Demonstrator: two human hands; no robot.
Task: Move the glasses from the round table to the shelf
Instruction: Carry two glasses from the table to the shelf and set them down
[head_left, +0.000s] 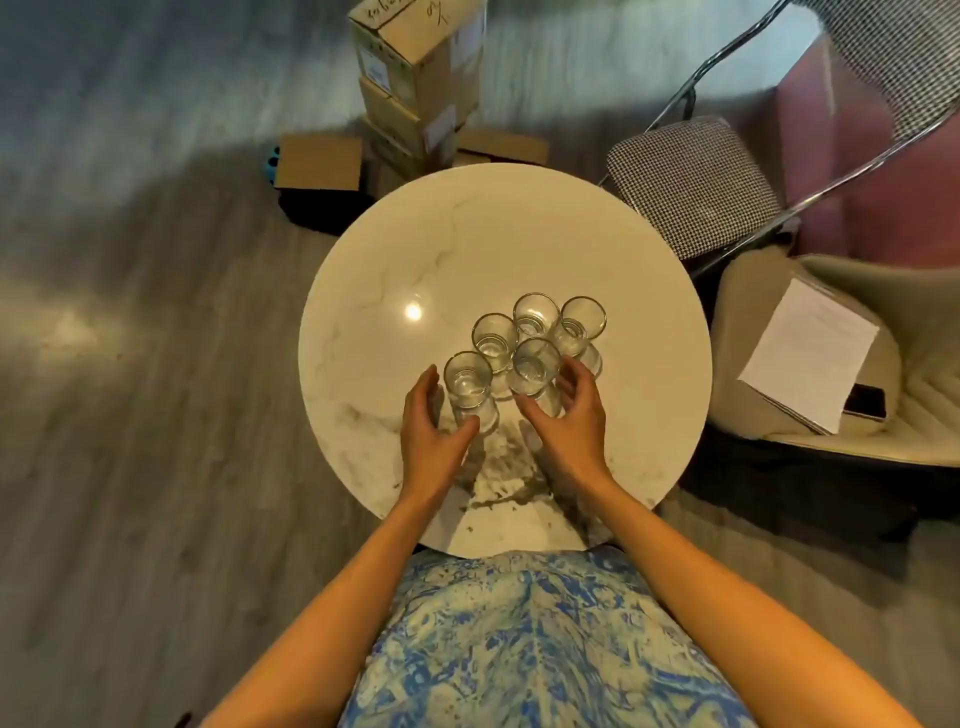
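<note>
Five glasses stand upright in a tight cluster on the round table (395, 249). The left hand (434, 431) has its fingers spread wide around the near-left glass (467, 382), thumb on the near side, fingertips on the far-left side; whether they touch it yet cannot be told. The right hand (569, 410) is cupped open around the near-right glass (534, 366), thumb tip just in front of it, fingers (576, 376) curling past its right side. Neither hand has closed on anything.

The other three sit just beyond the fingertips: the middle glass (494, 335), the far glass (535, 313) and the far-right glass (583, 319). The shelf is not in view.

The risk is the crowding. The right fingers reach between the near-right glass and the far-right one, so closing or lifting carelessly could knock a neighbour over. Smooth clear walls may slip in a loose grasp, and two glasses lifted together could clink against each other.
</note>
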